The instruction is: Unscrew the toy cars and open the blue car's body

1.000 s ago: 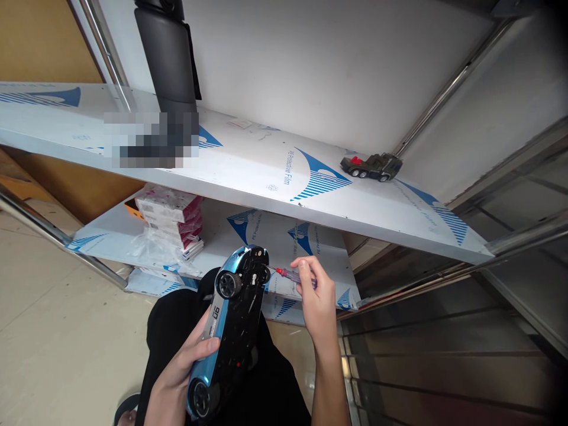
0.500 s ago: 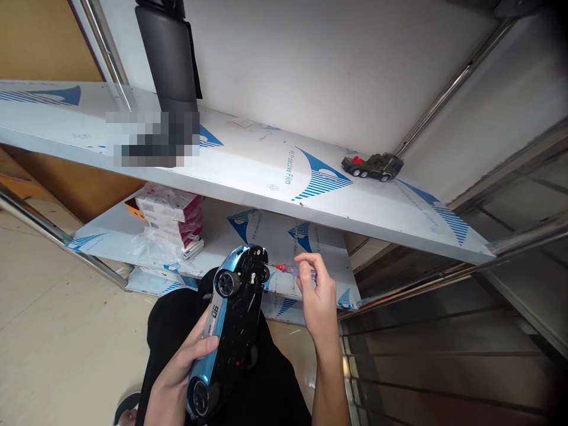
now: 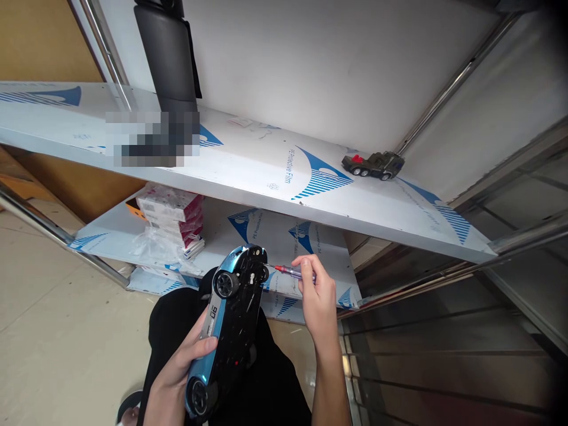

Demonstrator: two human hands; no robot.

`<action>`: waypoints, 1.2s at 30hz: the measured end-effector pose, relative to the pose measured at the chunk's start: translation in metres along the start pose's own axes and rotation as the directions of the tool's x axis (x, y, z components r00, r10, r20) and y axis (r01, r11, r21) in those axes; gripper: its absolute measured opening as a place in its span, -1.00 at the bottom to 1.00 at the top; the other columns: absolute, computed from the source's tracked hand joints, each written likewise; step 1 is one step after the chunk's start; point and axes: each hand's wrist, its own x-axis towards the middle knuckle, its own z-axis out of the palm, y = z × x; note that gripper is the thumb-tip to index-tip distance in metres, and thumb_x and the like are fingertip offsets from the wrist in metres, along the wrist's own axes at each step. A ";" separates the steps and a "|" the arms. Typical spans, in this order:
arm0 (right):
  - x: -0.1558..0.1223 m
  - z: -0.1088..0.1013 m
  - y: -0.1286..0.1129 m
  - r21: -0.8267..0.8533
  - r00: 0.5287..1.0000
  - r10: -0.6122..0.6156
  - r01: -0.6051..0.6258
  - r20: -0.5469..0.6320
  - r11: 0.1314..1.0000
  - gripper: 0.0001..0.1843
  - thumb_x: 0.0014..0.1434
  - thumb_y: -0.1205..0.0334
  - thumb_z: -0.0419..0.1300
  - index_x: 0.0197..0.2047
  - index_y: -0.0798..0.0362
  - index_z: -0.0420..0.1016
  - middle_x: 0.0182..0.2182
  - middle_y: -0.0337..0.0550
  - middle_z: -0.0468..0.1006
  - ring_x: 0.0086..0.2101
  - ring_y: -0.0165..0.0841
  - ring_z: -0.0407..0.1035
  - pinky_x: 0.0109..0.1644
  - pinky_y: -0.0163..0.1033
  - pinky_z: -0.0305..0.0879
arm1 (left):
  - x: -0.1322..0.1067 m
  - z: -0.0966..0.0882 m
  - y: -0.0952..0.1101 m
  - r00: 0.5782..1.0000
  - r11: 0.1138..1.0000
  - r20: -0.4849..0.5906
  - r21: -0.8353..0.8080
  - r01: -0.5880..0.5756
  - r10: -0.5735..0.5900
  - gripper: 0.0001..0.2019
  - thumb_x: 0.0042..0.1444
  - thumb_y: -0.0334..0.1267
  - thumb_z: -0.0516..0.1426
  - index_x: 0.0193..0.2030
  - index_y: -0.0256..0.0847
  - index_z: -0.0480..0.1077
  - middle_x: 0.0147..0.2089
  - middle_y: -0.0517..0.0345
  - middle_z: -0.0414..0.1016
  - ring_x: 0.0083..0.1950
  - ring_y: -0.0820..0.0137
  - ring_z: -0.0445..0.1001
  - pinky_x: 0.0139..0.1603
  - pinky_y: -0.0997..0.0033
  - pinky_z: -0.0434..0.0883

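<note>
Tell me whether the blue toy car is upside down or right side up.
Upside down: the blue toy car shows its black underside and wheels upward, held in the left hand.

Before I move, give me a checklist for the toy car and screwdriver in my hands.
1. Left hand holds the blue-and-black toy car: ok, wrapped around its side.
2. Car's underside faces up: ok, black chassis and wheels show.
3. Right hand holds the small screwdriver: ok, pinched in the fingers.
4. Shaft stands square to the underside: not ok, it seems to come in low from the side.
5. Tip sits in a screw: cannot tell, too small to see at the car's edge.
</note>
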 end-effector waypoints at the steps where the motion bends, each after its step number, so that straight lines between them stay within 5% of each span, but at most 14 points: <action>1: 0.000 0.000 0.000 0.000 1.000 -0.001 0.001 -0.012 1.000 -0.75 0.54 0.06 0.01 -0.07 -0.09 0.47 -0.52 -0.38 0.22 -0.53 -0.36 0.11 -0.44 -0.25 0.01 | 0.000 0.000 0.000 1.000 1.000 0.003 0.000 -0.003 0.003 -0.11 0.04 -0.14 0.46 0.54 0.10 0.34 0.36 0.07 0.62 0.44 -0.13 0.47 0.49 0.07 0.35; 5: 0.000 -0.003 -0.001 -0.007 0.999 -0.041 0.041 -0.024 0.999 -0.85 0.45 0.11 0.17 0.03 -0.09 0.45 -0.32 -0.26 0.43 -0.31 -0.29 0.36 -0.24 -0.25 0.25 | 0.003 -0.002 -0.001 1.000 1.000 0.019 0.004 0.004 -0.004 -0.11 0.07 -0.12 0.45 0.55 0.08 0.32 0.35 0.03 0.62 0.45 -0.17 0.45 0.50 0.00 0.34; 9: 0.000 -0.001 -0.001 -0.010 1.000 -0.019 0.019 -0.008 1.000 -0.79 0.53 0.06 0.05 -0.06 -0.09 0.46 -0.45 -0.34 0.30 -0.49 -0.35 0.18 -0.38 -0.25 0.12 | 0.005 -0.003 -0.001 1.000 1.000 0.020 0.009 0.011 -0.011 -0.10 0.05 -0.11 0.47 0.55 0.07 0.32 0.37 0.03 0.60 0.47 -0.17 0.43 0.51 0.00 0.34; 12: 0.001 0.000 0.001 -0.009 0.999 -0.038 0.038 -0.022 0.999 -0.84 0.48 0.06 0.14 -0.01 -0.09 0.48 -0.39 -0.29 0.38 -0.40 -0.31 0.28 -0.29 -0.24 0.20 | 0.004 -0.002 0.000 1.000 1.000 -0.016 0.000 0.009 -0.009 -0.10 0.03 -0.11 0.48 0.53 0.08 0.35 0.37 0.05 0.60 0.48 -0.17 0.42 0.52 0.03 0.31; 16: 0.001 0.002 0.001 0.004 0.999 -0.036 0.037 -0.041 0.999 -0.77 0.53 0.04 0.05 -0.06 -0.08 0.48 -0.46 -0.34 0.30 -0.49 -0.35 0.18 -0.36 -0.24 0.16 | 0.002 -0.001 0.001 1.000 1.000 0.030 0.012 -0.001 0.001 -0.09 0.04 -0.11 0.47 0.55 0.09 0.32 0.41 0.06 0.57 0.50 -0.15 0.39 0.55 0.06 0.26; 19: 0.000 0.002 0.001 0.004 0.996 -0.063 0.064 -0.055 0.998 -0.84 0.45 0.07 0.16 0.00 -0.09 0.47 -0.33 -0.26 0.43 -0.33 -0.29 0.35 -0.22 -0.23 0.27 | 0.003 -0.002 0.001 0.999 1.000 0.038 0.018 -0.007 0.006 -0.10 0.05 -0.09 0.46 0.54 0.08 0.33 0.43 0.05 0.54 0.51 -0.16 0.37 0.55 0.05 0.25; 23: -0.001 0.003 0.000 0.016 0.996 -0.040 0.041 -0.074 0.999 -0.80 0.53 0.06 0.04 -0.05 -0.09 0.44 -0.50 -0.37 0.27 -0.52 -0.36 0.18 -0.42 -0.27 0.12 | 0.004 -0.003 -0.001 0.999 1.000 0.049 0.023 -0.017 0.016 -0.13 0.04 -0.11 0.46 0.52 0.06 0.38 0.45 0.06 0.53 0.54 -0.15 0.33 0.56 0.05 0.23; 26: -0.001 0.000 -0.001 0.008 0.996 -0.060 0.060 -0.070 0.998 -0.87 0.45 0.12 0.16 0.01 -0.09 0.44 -0.35 -0.28 0.42 -0.36 -0.32 0.34 -0.30 -0.27 0.21 | 0.004 -0.003 -0.002 0.999 1.000 0.047 0.018 -0.011 0.011 -0.15 0.05 -0.10 0.46 0.51 0.07 0.38 0.43 0.07 0.55 0.53 -0.14 0.34 0.56 0.06 0.23; 30: -0.001 -0.002 -0.001 0.004 0.999 -0.033 0.033 -0.023 0.999 -0.78 0.54 0.10 0.02 -0.07 -0.09 0.48 -0.49 -0.37 0.25 -0.51 -0.37 0.12 -0.41 -0.26 0.03 | 0.003 -0.003 -0.001 0.999 1.000 0.039 -0.008 0.000 0.000 -0.10 0.02 -0.11 0.48 0.53 0.06 0.36 0.40 0.06 0.58 0.50 -0.15 0.39 0.54 0.06 0.27; 36: -0.001 0.000 0.002 0.001 1.000 -0.023 0.023 0.013 1.000 -0.80 0.53 0.09 0.05 -0.01 -0.10 0.48 -0.50 -0.36 0.25 -0.46 -0.35 0.19 -0.38 -0.26 0.06 | 0.001 -0.001 0.000 1.000 1.000 0.002 -0.013 -0.003 0.003 -0.07 0.00 -0.13 0.49 0.54 0.07 0.33 0.38 0.07 0.60 0.48 -0.12 0.42 0.52 0.09 0.30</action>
